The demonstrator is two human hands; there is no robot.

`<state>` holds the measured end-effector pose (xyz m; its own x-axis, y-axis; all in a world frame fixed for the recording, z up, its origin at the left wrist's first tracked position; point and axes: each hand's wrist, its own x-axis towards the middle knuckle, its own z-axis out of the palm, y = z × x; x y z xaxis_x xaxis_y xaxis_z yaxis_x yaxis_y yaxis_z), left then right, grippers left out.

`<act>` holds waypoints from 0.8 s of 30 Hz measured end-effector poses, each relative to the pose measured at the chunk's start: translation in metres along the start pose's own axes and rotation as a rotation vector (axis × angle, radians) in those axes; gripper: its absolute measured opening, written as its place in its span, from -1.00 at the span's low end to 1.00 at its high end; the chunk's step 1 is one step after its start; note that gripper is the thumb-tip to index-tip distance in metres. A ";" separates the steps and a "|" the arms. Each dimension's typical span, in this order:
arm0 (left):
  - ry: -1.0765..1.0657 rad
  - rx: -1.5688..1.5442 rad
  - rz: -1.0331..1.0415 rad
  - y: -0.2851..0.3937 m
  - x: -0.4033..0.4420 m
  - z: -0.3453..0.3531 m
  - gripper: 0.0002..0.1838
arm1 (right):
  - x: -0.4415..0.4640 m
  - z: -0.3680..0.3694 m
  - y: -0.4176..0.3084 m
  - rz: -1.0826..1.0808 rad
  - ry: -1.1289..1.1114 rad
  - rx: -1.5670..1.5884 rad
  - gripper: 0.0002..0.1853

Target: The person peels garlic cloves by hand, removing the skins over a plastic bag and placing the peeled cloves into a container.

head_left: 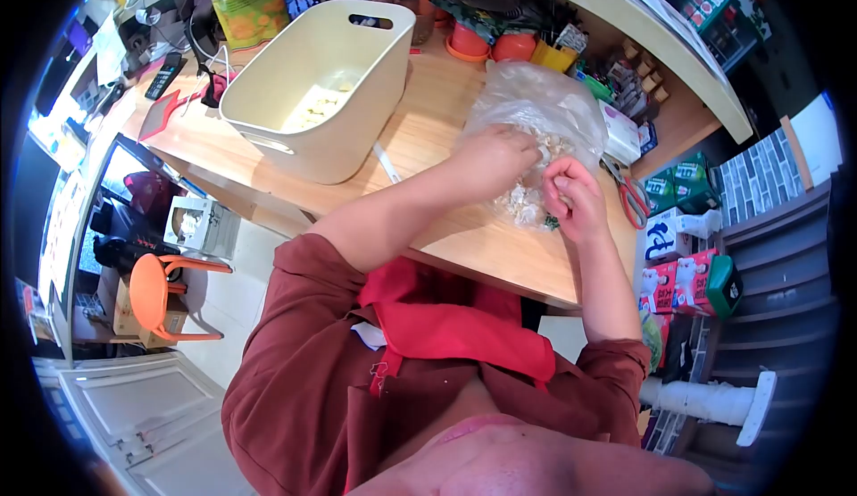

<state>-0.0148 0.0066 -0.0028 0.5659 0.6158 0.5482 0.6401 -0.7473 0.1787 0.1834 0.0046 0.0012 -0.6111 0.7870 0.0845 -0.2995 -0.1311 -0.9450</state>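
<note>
A clear, crumpled plastic bag [576, 108] lies on the wooden table, with whitish, papery-looking bits [522, 203] at its near side. My left hand [502, 158] reaches over the bag, its fingers curled together; what they hold is hidden. Just right of it, my right hand [576, 200] is raised over the bag's near right part, thumb and fingers bent together around something too small to name. The two hands are close but apart. To the left stands a cream bin [357, 125] with small pale yellowish pieces [317, 108] on its bottom.
Red-handled scissors [634, 203] lie right of the bag. A white pen-like stick [386, 163] is beside the bin. Orange pots [469, 41], a yellow pouch [248, 5] and small boxes line the back. A red dustpan-like item [159, 116] sits at the table's left edge.
</note>
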 end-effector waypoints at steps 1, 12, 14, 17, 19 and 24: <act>0.023 0.013 0.017 0.001 0.000 0.001 -0.71 | 0.000 0.003 -0.002 0.006 0.005 0.003 -0.86; 0.051 -0.585 -0.265 0.011 0.003 -0.015 -0.84 | 0.040 0.087 -0.066 0.089 -0.024 -0.339 -0.82; 0.134 -0.810 -0.249 0.010 0.003 -0.010 -0.81 | 0.058 0.115 -0.078 0.086 -0.075 -0.472 -0.80; 0.146 -0.816 -0.368 0.006 0.008 0.011 -0.76 | 0.090 0.161 -0.083 0.061 -0.158 -0.660 -0.79; 0.049 -0.615 -0.368 0.006 0.007 0.004 -0.73 | 0.113 0.184 -0.079 0.016 -0.213 -0.738 -0.78; 0.042 -0.150 -0.019 0.000 0.001 -0.004 -0.72 | 0.165 0.213 -0.064 -0.128 -0.308 -0.867 -0.67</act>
<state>-0.0160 0.0060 0.0005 0.5303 0.6212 0.5770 0.5639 -0.7666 0.3071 -0.0543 0.0146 0.1429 -0.8158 0.5537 0.1673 0.1988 0.5401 -0.8178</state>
